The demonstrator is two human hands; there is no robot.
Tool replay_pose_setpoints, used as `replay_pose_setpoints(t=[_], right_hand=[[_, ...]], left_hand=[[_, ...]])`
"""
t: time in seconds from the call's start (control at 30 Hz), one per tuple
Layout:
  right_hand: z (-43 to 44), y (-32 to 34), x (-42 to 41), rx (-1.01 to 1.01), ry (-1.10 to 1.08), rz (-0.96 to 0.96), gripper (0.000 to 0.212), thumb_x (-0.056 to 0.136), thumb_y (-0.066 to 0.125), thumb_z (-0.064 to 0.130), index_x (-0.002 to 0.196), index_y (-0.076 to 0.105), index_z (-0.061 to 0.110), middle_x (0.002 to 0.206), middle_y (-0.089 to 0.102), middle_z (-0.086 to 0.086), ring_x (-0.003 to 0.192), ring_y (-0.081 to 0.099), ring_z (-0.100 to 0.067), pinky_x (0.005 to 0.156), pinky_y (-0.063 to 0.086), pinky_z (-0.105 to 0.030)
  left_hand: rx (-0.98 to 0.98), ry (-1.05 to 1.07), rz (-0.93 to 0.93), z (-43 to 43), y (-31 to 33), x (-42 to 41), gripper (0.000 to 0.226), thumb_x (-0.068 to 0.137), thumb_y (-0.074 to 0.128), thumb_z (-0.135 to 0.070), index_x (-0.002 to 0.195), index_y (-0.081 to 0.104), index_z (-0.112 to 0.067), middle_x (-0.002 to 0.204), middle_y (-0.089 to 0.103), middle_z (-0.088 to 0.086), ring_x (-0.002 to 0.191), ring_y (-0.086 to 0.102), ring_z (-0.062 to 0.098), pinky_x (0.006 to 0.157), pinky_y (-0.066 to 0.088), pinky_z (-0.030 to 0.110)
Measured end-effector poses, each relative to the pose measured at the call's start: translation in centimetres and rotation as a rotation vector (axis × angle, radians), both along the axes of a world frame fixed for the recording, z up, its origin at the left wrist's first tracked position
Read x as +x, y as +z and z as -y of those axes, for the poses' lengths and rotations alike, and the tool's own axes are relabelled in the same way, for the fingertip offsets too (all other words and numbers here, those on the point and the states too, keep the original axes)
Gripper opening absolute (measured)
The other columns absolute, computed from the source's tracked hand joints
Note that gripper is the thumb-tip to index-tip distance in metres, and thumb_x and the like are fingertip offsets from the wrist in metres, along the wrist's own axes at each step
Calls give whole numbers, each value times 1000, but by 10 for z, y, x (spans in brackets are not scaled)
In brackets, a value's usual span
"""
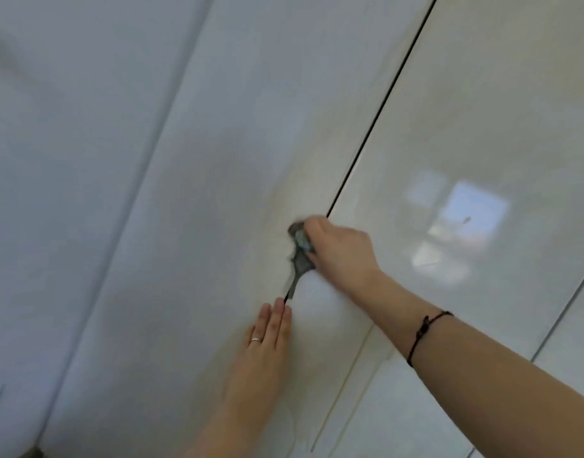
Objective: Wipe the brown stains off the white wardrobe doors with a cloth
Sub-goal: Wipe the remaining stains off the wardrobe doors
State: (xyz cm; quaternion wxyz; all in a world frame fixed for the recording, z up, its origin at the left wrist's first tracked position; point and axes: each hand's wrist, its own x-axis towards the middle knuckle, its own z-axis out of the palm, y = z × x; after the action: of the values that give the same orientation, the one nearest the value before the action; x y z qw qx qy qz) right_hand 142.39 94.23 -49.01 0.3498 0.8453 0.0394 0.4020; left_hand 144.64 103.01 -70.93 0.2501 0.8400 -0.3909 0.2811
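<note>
Right hand (336, 246): fingers curled round a bunched grey cloth (300, 251), pressing it against the wardrobe. The fingertips are hidden behind the cloth and the knuckles. A dark cord bracelet (427, 327) circles the right forearm, which enters from 4 o'clock.

Left hand (264, 345): fingers straight and held together, lying flat on the left door (234, 127) and holding nothing. It sits at 6 o'clock from the cloth, well apart from the right hand. A ring (256, 340) shows on one finger. The left forearm is cut off by the bottom edge.

The cloth sits on the dark gap (383, 104) between the left door and the right door (482, 110), covering a stretch of it. A thin tail of cloth trails toward 6 o'clock, ending just beside the left fingertips.

Both doors are glossy white. A window reflection (459, 219) lies on the right door at 3 o'clock from the hand. Motion blur softens the cloth, and no brown stain can be made out with certainty.
</note>
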Motion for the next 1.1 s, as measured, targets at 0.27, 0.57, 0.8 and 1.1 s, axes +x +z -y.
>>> replay_pose_setpoints(t=[0.27, 0.57, 0.8, 1.1], right_hand=[[-17, 42, 48, 228, 21, 310, 21, 89, 59, 27, 103, 49, 14, 97, 58, -5, 66, 56, -34, 54, 31, -33], [-3, -25, 22, -144, 24, 7, 30, 77, 79, 31, 91, 54, 21, 81, 63, -1, 50, 58, -29, 43, 29, -25], [-10, 66, 42, 163, 7, 434, 24, 86, 61, 32, 93, 41, 20, 85, 59, -2, 59, 48, -32, 53, 29, -32], [-40, -97, 43, -238, 60, -188, 25, 65, 81, 21, 84, 66, 21, 70, 60, 4, 53, 57, -18, 41, 32, -24]], left_hand=[[-113, -160, -171, -4, -19, 1, 98, 64, 56, 6, 156, 23, -2, 163, 19, 17, 148, 26, 36, 112, 43, 38], [-338, -225, 89, -25, -18, 31, 62, 66, 39, 1, 115, 75, -7, 123, 71, 8, 107, 71, 24, 86, 58, 33], [-373, -230, 97, -23, -23, 32, 48, 67, 65, 5, 112, 74, -7, 126, 68, 9, 100, 71, 23, 85, 58, 31], [-222, -176, 41, -37, -47, 38, 38, 55, 79, 6, 85, 72, -15, 87, 63, 1, 68, 59, 22, 59, 52, 35]])
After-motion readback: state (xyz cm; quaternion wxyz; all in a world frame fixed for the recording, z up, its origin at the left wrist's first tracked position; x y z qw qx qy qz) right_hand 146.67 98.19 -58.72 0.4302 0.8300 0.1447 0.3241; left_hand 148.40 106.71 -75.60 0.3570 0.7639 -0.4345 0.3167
